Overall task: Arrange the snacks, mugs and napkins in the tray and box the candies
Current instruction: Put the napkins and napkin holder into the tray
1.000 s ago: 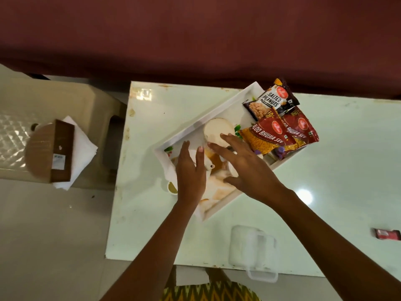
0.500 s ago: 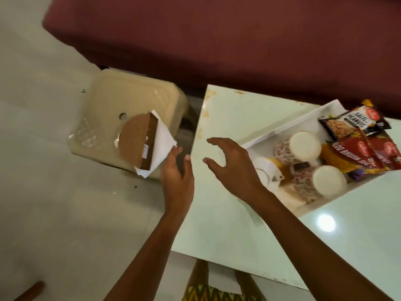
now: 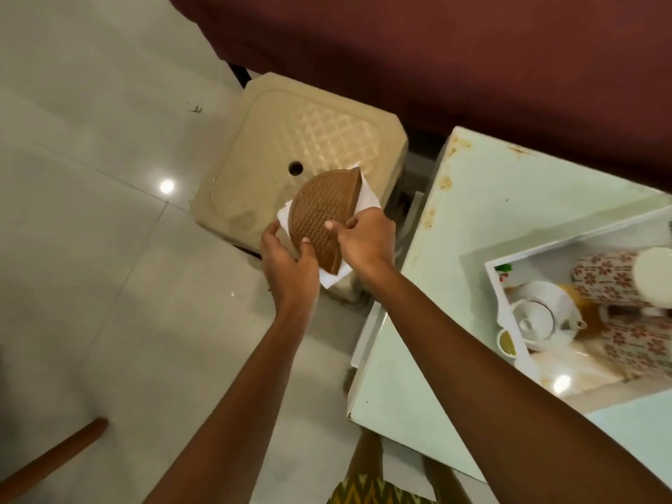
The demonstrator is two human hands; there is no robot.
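A brown half-round napkin holder point(image 3: 320, 216) with white napkins point(image 3: 367, 198) in it sits at the near corner of a beige plastic stool point(image 3: 312, 140). My left hand point(image 3: 287, 263) grips its near left edge, thumb on the woven face. My right hand point(image 3: 367, 241) grips its right side, thumb on the face too. At the right, the white tray point(image 3: 496, 285) on the table holds two flowered mugs point(image 3: 611, 278) lying on their sides and a white teapot point(image 3: 538, 318).
The pale glass table point(image 3: 472, 220) fills the right side, its left edge close to the stool. A dark red sofa point(image 3: 436, 49) runs along the back. A wooden stick point(image 3: 54, 460) lies on the tiled floor at lower left.
The view swung left from the tray to the stool. Both hands left the tray, reached over the table edge and closed on the napkin holder.
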